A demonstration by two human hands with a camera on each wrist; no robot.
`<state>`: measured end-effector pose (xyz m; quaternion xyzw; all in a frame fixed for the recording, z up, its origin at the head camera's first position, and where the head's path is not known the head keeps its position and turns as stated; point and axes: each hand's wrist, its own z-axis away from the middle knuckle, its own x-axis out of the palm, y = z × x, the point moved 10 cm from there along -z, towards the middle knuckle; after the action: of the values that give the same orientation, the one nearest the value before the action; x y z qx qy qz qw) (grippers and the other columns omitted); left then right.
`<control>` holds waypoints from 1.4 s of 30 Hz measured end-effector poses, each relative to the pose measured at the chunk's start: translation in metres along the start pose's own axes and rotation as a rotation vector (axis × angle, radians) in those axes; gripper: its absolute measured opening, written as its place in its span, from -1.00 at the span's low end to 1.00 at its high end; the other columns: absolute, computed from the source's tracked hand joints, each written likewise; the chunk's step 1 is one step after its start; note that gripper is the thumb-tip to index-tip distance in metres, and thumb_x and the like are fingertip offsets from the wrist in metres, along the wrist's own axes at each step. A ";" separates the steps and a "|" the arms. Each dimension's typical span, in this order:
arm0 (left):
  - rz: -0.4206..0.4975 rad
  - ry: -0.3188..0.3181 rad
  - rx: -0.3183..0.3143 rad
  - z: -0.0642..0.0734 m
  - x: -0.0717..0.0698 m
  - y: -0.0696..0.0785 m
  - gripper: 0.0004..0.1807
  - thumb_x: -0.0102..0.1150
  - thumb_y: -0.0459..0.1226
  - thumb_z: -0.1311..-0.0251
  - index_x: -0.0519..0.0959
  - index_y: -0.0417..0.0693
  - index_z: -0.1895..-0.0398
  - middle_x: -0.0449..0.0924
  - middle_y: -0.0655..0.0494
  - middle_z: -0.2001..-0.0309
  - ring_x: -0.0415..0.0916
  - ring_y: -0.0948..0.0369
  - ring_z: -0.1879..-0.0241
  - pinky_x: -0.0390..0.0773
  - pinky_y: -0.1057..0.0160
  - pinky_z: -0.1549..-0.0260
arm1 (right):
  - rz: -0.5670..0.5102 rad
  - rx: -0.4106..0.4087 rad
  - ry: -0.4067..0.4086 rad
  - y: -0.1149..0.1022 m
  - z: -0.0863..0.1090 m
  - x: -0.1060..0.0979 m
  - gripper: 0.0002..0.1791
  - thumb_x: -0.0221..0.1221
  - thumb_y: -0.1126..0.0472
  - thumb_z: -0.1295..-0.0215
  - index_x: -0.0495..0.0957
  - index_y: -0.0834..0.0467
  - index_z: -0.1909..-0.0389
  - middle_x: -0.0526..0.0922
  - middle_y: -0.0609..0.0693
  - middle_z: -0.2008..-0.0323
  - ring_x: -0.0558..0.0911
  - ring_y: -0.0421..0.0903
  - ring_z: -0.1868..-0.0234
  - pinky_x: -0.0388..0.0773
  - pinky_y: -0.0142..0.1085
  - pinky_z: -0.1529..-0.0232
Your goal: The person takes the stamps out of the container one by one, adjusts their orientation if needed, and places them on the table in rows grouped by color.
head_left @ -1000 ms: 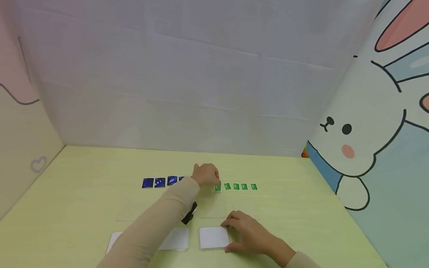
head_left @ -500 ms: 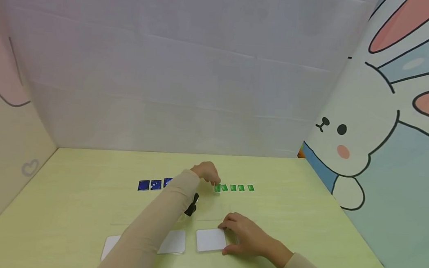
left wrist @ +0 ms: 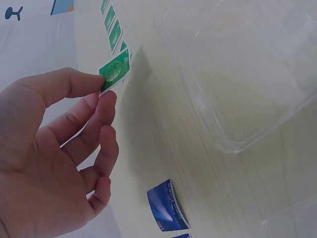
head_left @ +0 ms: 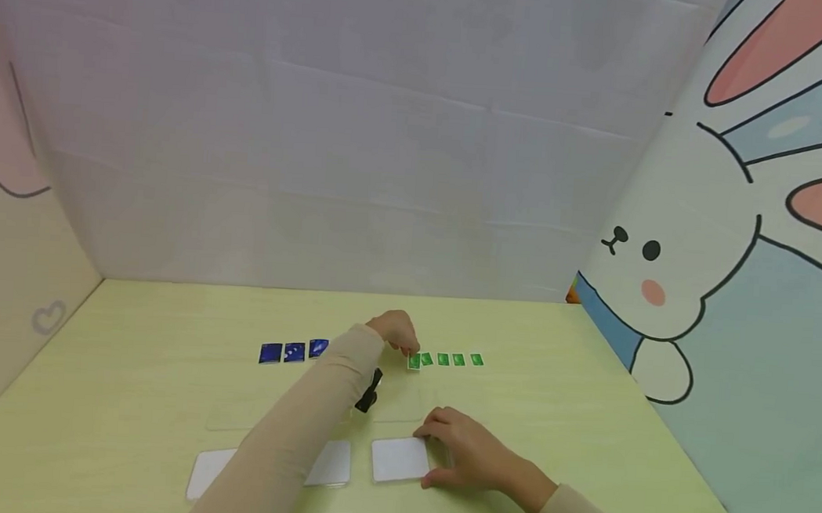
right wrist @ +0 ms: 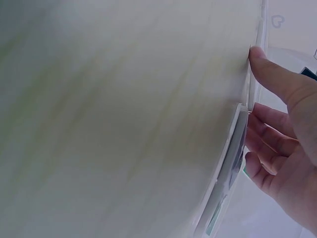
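At the left end of a row of green stamps (head_left: 443, 359), my left hand (head_left: 395, 330) pinches one green stamp (left wrist: 116, 69) between thumb and fingertips, seen plainly in the left wrist view. Blue stamps (head_left: 294, 351) lie in a row farther left, partly hidden by my left sleeve; one blue stamp (left wrist: 164, 206) shows below the hand in the left wrist view. Nearer the body, my right hand (head_left: 473, 452) holds a flat white-topped case (head_left: 400, 459) at its right end, thumb on the near edge and fingertips on the far edge.
Another white-topped case (head_left: 328, 463) and one more white case (head_left: 210, 468) lie to the left, partly behind the left arm. A clear plastic tray (left wrist: 233, 141) lies between the stamps and the cases. A pale wall stands behind the yellow table (head_left: 550, 406).
The left hand edges slightly right with the green stamp, narrowing the gap to its neighbour. The right hand stays on the white-topped case. The head view shifts a little.
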<state>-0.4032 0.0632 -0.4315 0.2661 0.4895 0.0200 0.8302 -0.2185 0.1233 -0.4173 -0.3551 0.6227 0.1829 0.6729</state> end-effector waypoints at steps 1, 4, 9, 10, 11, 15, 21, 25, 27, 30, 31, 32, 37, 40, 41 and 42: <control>-0.008 0.013 -0.013 -0.001 0.000 -0.001 -0.86 0.22 -0.18 -0.06 0.72 0.02 0.51 0.75 0.18 0.37 0.55 0.24 0.38 0.46 0.15 0.00 | 0.002 -0.002 0.001 0.000 0.000 0.000 -0.41 0.35 -0.20 -0.03 0.58 0.11 0.01 0.57 -0.13 0.11 0.51 -0.27 0.06 0.52 -0.35 -0.04; -0.028 0.061 -0.055 -0.003 -0.001 -0.007 -0.80 0.24 -0.17 -0.05 0.66 0.06 0.67 0.66 0.21 0.55 0.44 0.25 0.50 0.32 0.02 -0.14 | 0.008 -0.013 0.010 -0.001 0.000 0.000 -0.41 0.35 -0.20 -0.03 0.58 0.11 0.02 0.57 -0.12 0.11 0.50 -0.28 0.08 0.52 -0.36 -0.03; -0.050 0.115 -0.074 0.000 -0.005 -0.009 -0.69 0.23 -0.15 -0.10 0.54 0.03 0.77 0.51 0.19 0.64 0.37 0.24 0.49 0.15 -0.08 -0.34 | 0.010 -0.019 0.015 0.000 0.001 0.000 -0.41 0.36 -0.19 -0.02 0.58 0.11 0.03 0.57 -0.12 0.12 0.50 -0.28 0.09 0.51 -0.37 -0.02; -0.054 0.123 -0.071 0.002 -0.006 -0.008 -0.71 0.23 -0.16 -0.10 0.57 0.01 0.74 0.56 0.17 0.61 0.40 0.23 0.44 0.13 -0.10 -0.36 | 0.008 -0.017 0.012 0.000 0.001 0.001 -0.41 0.36 -0.19 -0.02 0.58 0.11 0.02 0.57 -0.12 0.12 0.49 -0.28 0.09 0.51 -0.37 -0.02; -0.057 0.133 -0.066 0.005 -0.008 -0.007 -0.73 0.23 -0.17 -0.10 0.59 -0.02 0.71 0.60 0.15 0.56 0.43 0.21 0.39 0.11 -0.10 -0.37 | 0.007 -0.015 0.010 0.001 0.001 0.001 -0.41 0.37 -0.19 -0.02 0.58 0.11 0.02 0.57 -0.12 0.12 0.49 -0.28 0.09 0.51 -0.37 -0.02; -0.092 0.178 -0.046 0.015 -0.016 -0.002 -0.82 0.22 -0.20 -0.08 0.60 -0.02 0.62 0.65 0.16 0.41 0.46 0.19 0.26 0.09 -0.11 -0.38 | 0.002 -0.009 0.006 0.000 0.002 0.001 -0.42 0.38 -0.17 -0.01 0.58 0.11 0.03 0.57 -0.13 0.12 0.49 -0.29 0.09 0.51 -0.38 -0.02; -0.094 0.228 0.025 0.025 -0.021 0.006 -0.74 0.21 -0.27 -0.05 0.47 0.03 0.75 0.53 0.20 0.57 0.40 0.21 0.41 0.08 -0.17 -0.37 | -0.004 -0.001 0.007 -0.001 0.002 -0.002 -0.42 0.40 -0.14 0.00 0.58 0.12 0.02 0.58 -0.11 0.12 0.50 -0.27 0.09 0.52 -0.35 -0.03; -0.108 0.253 0.048 0.029 -0.019 0.007 -0.79 0.25 -0.25 -0.07 0.54 0.04 0.68 0.55 0.23 0.56 0.38 0.23 0.44 0.11 -0.17 -0.36 | -0.010 0.010 0.001 0.000 0.002 -0.001 -0.42 0.40 -0.14 0.00 0.58 0.12 0.02 0.58 -0.11 0.12 0.51 -0.26 0.09 0.52 -0.34 -0.04; -0.119 0.254 0.042 0.033 -0.017 0.006 -0.81 0.25 -0.24 -0.09 0.57 0.02 0.65 0.58 0.20 0.54 0.39 0.22 0.44 0.14 -0.14 -0.35 | -0.009 0.009 0.003 0.000 0.003 0.000 -0.41 0.39 -0.15 0.00 0.58 0.11 0.02 0.58 -0.11 0.11 0.50 -0.27 0.08 0.52 -0.34 -0.04; -0.129 0.252 0.032 0.040 -0.016 0.006 -0.82 0.23 -0.23 -0.12 0.58 0.00 0.61 0.58 0.17 0.52 0.39 0.20 0.42 0.17 -0.10 -0.31 | 0.002 -0.002 0.016 -0.001 0.003 -0.001 -0.42 0.40 -0.15 0.00 0.58 0.11 0.02 0.58 -0.11 0.12 0.50 -0.27 0.09 0.52 -0.35 -0.03; -0.128 0.251 0.030 0.042 -0.016 0.006 -0.83 0.22 -0.23 -0.12 0.58 -0.01 0.60 0.58 0.18 0.52 0.38 0.20 0.42 0.18 -0.09 -0.31 | 0.003 -0.005 0.020 -0.001 0.003 -0.001 -0.42 0.40 -0.15 0.01 0.59 0.11 0.02 0.58 -0.12 0.12 0.50 -0.27 0.09 0.52 -0.35 -0.02; -0.124 0.250 0.031 0.044 -0.015 0.006 -0.84 0.22 -0.23 -0.12 0.58 0.00 0.58 0.58 0.18 0.51 0.38 0.21 0.42 0.18 -0.08 -0.30 | 0.002 -0.007 0.025 -0.001 0.004 -0.002 -0.42 0.41 -0.14 0.01 0.59 0.11 0.03 0.58 -0.12 0.12 0.50 -0.27 0.09 0.52 -0.35 -0.02; -0.132 0.264 0.057 0.056 -0.011 0.008 -0.90 0.20 -0.23 -0.14 0.60 -0.01 0.48 0.62 0.16 0.43 0.40 0.20 0.41 0.22 -0.05 -0.22 | 0.003 -0.006 0.027 -0.002 0.004 -0.002 -0.43 0.42 -0.12 0.03 0.59 0.12 0.04 0.58 -0.12 0.13 0.50 -0.28 0.11 0.52 -0.36 0.00; -0.162 0.287 0.072 0.061 -0.010 0.008 -0.89 0.20 -0.19 -0.15 0.63 -0.01 0.38 0.67 0.15 0.35 0.45 0.19 0.36 0.26 0.00 -0.15 | 0.005 -0.003 0.020 -0.002 0.004 -0.001 -0.43 0.42 -0.13 0.03 0.59 0.11 0.04 0.58 -0.12 0.13 0.50 -0.28 0.10 0.52 -0.35 -0.01; -0.177 0.295 0.075 0.063 -0.009 0.007 -0.87 0.20 -0.17 -0.16 0.63 -0.01 0.35 0.67 0.15 0.32 0.47 0.19 0.34 0.28 0.02 -0.11 | 0.004 -0.003 0.019 -0.003 0.004 -0.001 -0.43 0.42 -0.13 0.03 0.59 0.11 0.04 0.58 -0.12 0.13 0.50 -0.28 0.10 0.52 -0.35 -0.01; -0.190 0.303 0.079 0.065 -0.009 0.007 -0.86 0.20 -0.15 -0.16 0.63 -0.01 0.32 0.68 0.15 0.30 0.48 0.18 0.32 0.29 0.05 -0.07 | 0.006 -0.003 0.020 -0.003 0.004 -0.001 -0.43 0.42 -0.13 0.03 0.59 0.11 0.04 0.58 -0.12 0.13 0.50 -0.28 0.10 0.52 -0.35 -0.01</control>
<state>-0.3531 0.0391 -0.3968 0.2450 0.6322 -0.0378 0.7340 -0.2141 0.1245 -0.4153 -0.3561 0.6301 0.1821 0.6656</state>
